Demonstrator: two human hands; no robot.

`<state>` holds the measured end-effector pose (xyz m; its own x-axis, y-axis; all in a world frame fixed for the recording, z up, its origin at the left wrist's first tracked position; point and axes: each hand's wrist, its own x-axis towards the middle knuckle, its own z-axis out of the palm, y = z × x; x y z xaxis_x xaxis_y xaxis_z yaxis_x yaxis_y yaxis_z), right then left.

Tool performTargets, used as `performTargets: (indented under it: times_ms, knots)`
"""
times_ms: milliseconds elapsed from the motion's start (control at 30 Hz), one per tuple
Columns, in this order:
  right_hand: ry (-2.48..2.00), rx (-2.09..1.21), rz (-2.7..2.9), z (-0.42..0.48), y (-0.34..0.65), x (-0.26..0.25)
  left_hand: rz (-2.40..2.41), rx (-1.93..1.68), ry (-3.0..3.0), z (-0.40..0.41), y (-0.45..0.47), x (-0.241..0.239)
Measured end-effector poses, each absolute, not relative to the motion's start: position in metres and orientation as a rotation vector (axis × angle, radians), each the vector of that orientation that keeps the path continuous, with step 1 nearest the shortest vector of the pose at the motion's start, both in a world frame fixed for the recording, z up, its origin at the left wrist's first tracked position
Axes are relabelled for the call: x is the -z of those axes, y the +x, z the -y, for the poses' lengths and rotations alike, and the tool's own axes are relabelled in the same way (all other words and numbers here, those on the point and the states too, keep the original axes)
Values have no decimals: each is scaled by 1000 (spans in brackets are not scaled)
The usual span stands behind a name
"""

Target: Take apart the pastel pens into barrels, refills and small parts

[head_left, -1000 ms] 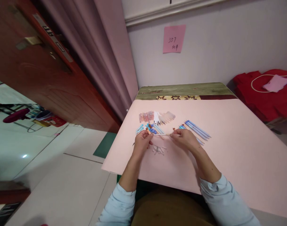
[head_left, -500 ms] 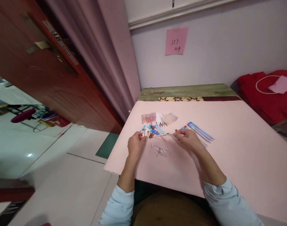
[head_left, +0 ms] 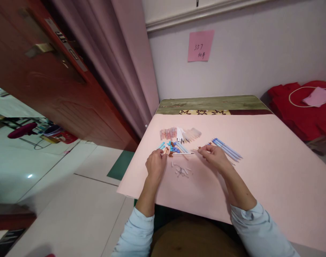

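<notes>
My left hand is closed in a pinch on the near end of a thin white pen refill, whose dark tip points right. My right hand is also closed in a pinch, on a small pale piece close to that tip; its exact kind is too small to tell. Between the hands lie small blue and brown parts and light blue pen barrels. Below the refill is a loose heap of small white parts. Several blue pens lie just beyond my right hand.
Farther back are a row of pinkish patterned tubes, white refills and clear pale pieces. A pink sheet covers the table. A wooden door stands left, and red cloth lies right.
The refill now lies level, its tip slightly farther right, near the pale piece in my right hand. My left hand has turned slightly; my right hand has barely moved.
</notes>
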<state>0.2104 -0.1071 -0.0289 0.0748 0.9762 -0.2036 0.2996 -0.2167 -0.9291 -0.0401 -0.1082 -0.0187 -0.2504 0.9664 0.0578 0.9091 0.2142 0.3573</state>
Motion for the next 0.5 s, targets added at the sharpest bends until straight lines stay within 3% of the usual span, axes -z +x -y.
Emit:
performTargets:
  times_ms: [333,500]
  knots:
    - [-1591,-1024,1356,104,212,35,-2258,-653,1861,111,-41,29]
    - [-1622,-873,1503,107,202,33,-2236,-1030,1917,109,-55,34]
